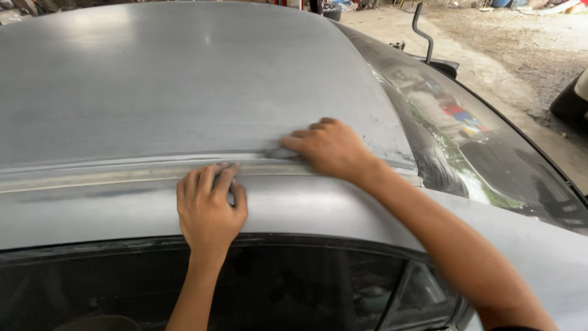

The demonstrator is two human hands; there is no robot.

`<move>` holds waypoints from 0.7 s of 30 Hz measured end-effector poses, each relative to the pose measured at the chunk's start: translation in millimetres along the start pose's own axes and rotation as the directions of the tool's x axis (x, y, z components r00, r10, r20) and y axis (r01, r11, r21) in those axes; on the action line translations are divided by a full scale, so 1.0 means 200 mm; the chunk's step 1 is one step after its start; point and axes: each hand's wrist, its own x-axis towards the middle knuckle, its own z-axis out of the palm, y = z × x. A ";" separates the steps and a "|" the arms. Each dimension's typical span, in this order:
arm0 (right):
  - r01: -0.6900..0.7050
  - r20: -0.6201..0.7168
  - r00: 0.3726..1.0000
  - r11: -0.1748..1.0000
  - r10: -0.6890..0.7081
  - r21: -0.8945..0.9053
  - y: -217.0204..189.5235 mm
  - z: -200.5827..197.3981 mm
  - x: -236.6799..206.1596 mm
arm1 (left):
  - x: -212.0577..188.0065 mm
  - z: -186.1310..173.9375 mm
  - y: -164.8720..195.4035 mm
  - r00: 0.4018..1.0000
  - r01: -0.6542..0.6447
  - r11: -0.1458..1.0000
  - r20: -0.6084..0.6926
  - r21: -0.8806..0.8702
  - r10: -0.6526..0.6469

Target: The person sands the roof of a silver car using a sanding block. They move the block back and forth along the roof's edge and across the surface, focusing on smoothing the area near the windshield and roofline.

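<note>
I look down on a sanded, dull grey car roof (pixel 159 79). A pale roof channel (pixel 92 176) runs left to right along its near side. My left hand (pixel 209 205) lies flat below the channel, fingers together, fingertips touching its edge. My right hand (pixel 331 149) presses down on the channel a little further right, fingers bent, with a small grey piece, perhaps sandpaper (pixel 283 153), showing under the fingertips. What it is I cannot tell for sure.
The windscreen (pixel 478 147) slopes away at the right, with a wiper arm (pixel 422 30) sticking up. A dark side window (pixel 294 288) lies below the roof edge. Beyond the car is a dirt and concrete yard (pixel 520 55) with a tyre (pixel 566 101) at far right.
</note>
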 end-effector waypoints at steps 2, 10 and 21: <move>-0.098 0.141 0.985 0.995 0.095 0.013 0.01 -0.02 -0.03 | 0.00 0.00 0.00 1.000 0.011 1.000 0.018 0.020 -0.011; -0.054 0.167 0.985 0.999 0.052 0.007 -0.06 -0.08 0.08 | 0.00 -0.01 0.03 1.000 -0.001 1.000 0.000 0.010 0.001; -0.122 0.262 0.957 0.992 0.125 -0.027 -0.07 0.02 0.10 | -0.02 0.03 -0.02 1.000 0.006 1.000 0.007 -0.022 -0.006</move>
